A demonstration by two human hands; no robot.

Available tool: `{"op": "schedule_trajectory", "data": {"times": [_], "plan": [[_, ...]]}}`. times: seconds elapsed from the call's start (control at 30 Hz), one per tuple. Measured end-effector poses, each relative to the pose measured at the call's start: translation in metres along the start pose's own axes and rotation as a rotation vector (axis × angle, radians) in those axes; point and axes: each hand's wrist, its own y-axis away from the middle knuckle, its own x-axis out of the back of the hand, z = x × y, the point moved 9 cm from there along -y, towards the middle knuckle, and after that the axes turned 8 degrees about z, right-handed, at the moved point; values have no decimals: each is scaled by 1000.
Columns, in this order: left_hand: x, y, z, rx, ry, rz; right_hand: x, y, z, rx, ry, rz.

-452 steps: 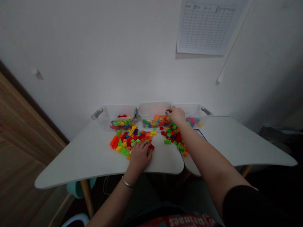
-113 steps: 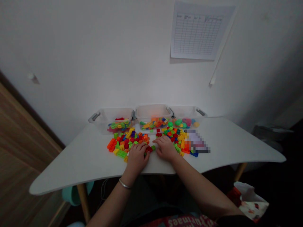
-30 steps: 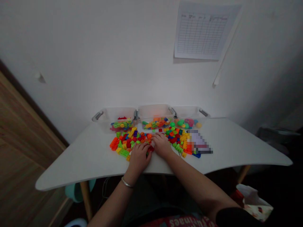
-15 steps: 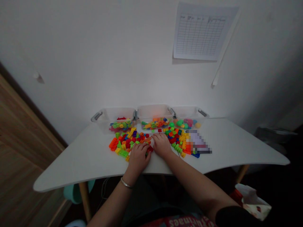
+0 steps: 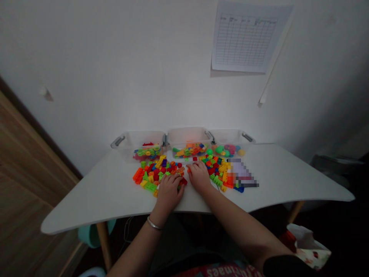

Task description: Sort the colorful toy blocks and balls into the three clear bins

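My left hand lies at the near edge of the left heap of toy bricks, palm down. Its fingers and thumb curl about a red brick; part of the grip is hidden. Just to the right, my right hand is bent with its fingertips pinching a small orange-red brick. A narrow gap separates the two hands. Beyond my right hand lies a second heap of mixed bricks, red, green and yellow.
Three clear bins stand along the wall: the left bin and middle bin hold brick pieces, the right bin round colourful pieces. A pixelated flat device lies right of the bricks on the white table.
My right hand has shifted slightly right, away from my left hand, and the orange-red brick now shows at its fingertips. My left hand has hardly moved.
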Motion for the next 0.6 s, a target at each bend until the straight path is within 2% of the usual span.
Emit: {"op": "schedule_trajectory", "data": {"times": [0.13, 0.27, 0.4, 0.5, 0.6], "plan": [[0, 0, 0, 3, -3, -7, 5, -1, 3, -23, -221, 30], [-1, -1, 0, 9, -7, -29, 22, -4, 13, -67, -420, 211], [-1, -1, 0, 8, -2, -27, 34, -7, 41, -289, -465, 394], [-1, -1, -1, 7, -3, -14, 40, -20, 55, -394, -483, 402], [-2, 0, -2, 9, -7, -7, 56, -49, 51, -286, -492, 359]]}}
